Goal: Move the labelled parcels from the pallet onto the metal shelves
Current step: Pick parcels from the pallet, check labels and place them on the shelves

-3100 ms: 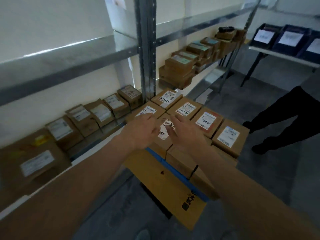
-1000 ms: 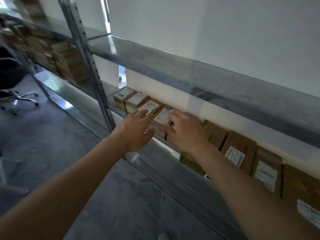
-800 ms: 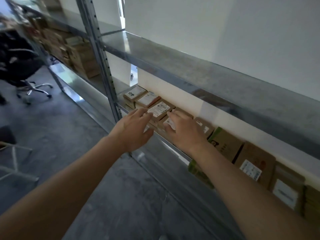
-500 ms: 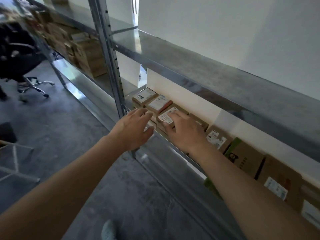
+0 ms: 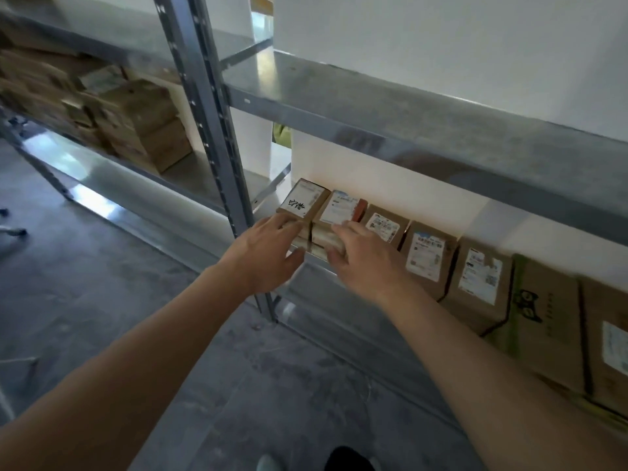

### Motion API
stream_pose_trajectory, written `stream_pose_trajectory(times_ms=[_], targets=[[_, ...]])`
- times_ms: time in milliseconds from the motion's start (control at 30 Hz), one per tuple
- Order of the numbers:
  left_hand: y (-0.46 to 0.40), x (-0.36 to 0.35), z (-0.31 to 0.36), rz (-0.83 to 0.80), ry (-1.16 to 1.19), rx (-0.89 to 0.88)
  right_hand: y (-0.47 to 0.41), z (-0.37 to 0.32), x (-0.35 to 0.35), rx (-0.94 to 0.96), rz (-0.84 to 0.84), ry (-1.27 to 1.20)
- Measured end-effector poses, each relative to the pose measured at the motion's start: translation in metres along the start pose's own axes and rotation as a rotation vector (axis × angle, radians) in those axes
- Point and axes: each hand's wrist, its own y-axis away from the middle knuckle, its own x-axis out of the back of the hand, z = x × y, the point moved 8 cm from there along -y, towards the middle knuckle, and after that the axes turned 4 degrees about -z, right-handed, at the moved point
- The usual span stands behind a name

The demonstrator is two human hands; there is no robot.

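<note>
Right now, in the head view, both hands reach to the left end of the lower metal shelf (image 5: 319, 263): the left hand (image 5: 268, 253) lies with straight fingers against the front of a stacked parcel (image 5: 300, 203) with handwriting on its label, and the right hand (image 5: 365, 258) curls over the front edge of the parcel beside it (image 5: 341, 207). To finish this placing well, I would push both stacks back evenly until flush with the row of boxes (image 5: 426, 254) to the right, keeping labels up
</note>
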Motion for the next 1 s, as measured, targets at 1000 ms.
stream_pose_trajectory(times_ms=[1000], targets=[[-0.190, -0.078, -0.140, -0.216, 0.145, -0.087, -0.205, 0.022, -0.123, -0.143, -0.130, 0.034]])
